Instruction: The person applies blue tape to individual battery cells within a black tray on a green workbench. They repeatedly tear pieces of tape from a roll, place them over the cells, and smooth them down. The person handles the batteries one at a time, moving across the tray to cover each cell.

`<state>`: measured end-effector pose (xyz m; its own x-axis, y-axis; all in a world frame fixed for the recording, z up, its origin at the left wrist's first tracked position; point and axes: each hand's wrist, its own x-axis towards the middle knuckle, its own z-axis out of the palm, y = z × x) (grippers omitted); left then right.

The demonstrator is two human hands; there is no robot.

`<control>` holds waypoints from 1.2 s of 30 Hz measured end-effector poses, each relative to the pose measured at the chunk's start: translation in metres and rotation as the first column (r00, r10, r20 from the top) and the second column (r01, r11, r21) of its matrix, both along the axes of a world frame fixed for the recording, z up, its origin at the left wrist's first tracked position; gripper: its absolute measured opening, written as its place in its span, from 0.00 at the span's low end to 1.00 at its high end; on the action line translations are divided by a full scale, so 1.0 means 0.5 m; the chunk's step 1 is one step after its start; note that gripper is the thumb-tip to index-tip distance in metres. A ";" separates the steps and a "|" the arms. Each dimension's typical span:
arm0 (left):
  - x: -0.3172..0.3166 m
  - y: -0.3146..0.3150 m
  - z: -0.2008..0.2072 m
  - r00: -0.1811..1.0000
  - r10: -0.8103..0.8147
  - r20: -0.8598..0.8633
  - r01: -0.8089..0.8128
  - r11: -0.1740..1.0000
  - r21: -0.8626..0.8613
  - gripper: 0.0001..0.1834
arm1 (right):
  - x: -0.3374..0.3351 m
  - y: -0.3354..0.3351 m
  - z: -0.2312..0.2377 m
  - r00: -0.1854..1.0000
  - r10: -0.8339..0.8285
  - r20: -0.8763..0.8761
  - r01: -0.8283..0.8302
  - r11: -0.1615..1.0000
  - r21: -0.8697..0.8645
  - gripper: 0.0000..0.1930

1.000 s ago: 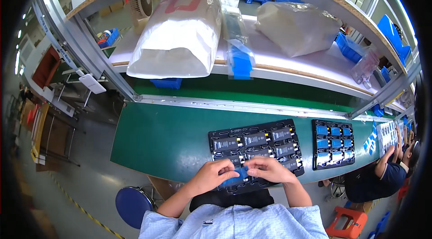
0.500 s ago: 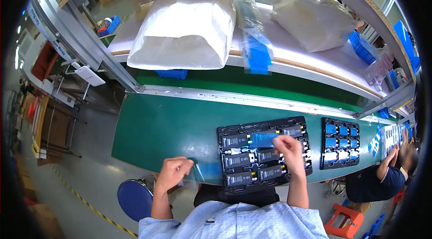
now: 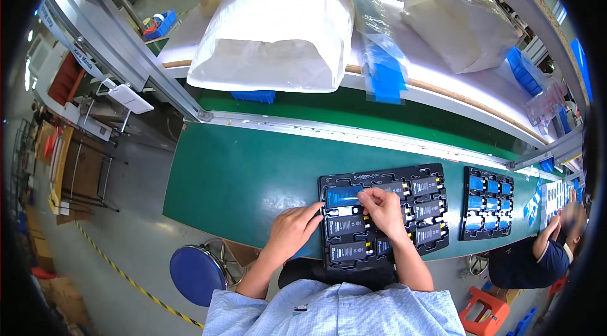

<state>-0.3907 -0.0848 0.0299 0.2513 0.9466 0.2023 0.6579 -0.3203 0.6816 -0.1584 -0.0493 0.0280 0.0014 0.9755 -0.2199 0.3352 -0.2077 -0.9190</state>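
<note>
- R hand [image 3: 382, 208] pinched the right end of a strip of blue film [image 3: 342, 195] above the top-left slot of a black tray [image 3: 354, 179] on the green bench [image 3: 253, 178]; grip nearly closed, thumb to forefinger.
- L hand [image 3: 292, 228] sat at the tray's left edge, fingertips touching or just beside it; couldn't tell if its grip had hold of anything.
- Film looked thin & glossy: judged v. light, floppy, prob. slippery & easily creased; best taken by an end or corner, w/ flat face untouched.
- Dark flat packs [image 3: 346, 225], yellow at one end, were prob. stiff & light, ends maybe fragile; long sides seemed the safer hold.
- Tray held packs in rows of 3, one per slot, some partly hidden by R hand & forearm.
- 2nd tray [image 3: 487, 235], to the right & apart, carried 3 rows of blue-topped packs.
- On shelf [image 3: 461, 89]: white sack [image 3: 272, 39], contents hidden; clear bag [image 3: 386, 80] w/ blue sheets, overhanging the edge; translucent bag [image 3: 458, 29], contents unclear; blue bin [image 3: 525, 73], inside not legible.
</note>
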 end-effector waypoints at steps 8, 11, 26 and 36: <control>0.009 0.003 -0.007 0.999 -0.025 -0.027 0.024 0.999 -0.032 0.14 | -0.001 -0.001 0.000 1.000 0.007 0.007 -0.007 1.000 -0.003 0.11; 0.009 0.003 -0.011 1.000 -0.021 -0.015 0.021 1.000 -0.024 0.14 | -0.002 -0.001 0.002 1.000 0.014 0.003 -0.014 1.000 -0.022 0.11; 0.024 0.011 0.000 0.991 -0.086 -0.101 0.085 0.996 -0.006 0.16 | -0.010 0.001 0.001 0.990 -0.006 0.139 -0.006 0.997 0.083 0.10; 0.015 0.008 0.008 0.996 -0.089 -0.005 0.089 0.995 -0.053 0.15 | -0.033 -0.007 0.029 0.861 -0.090 0.501 -0.115 0.925 0.363 0.08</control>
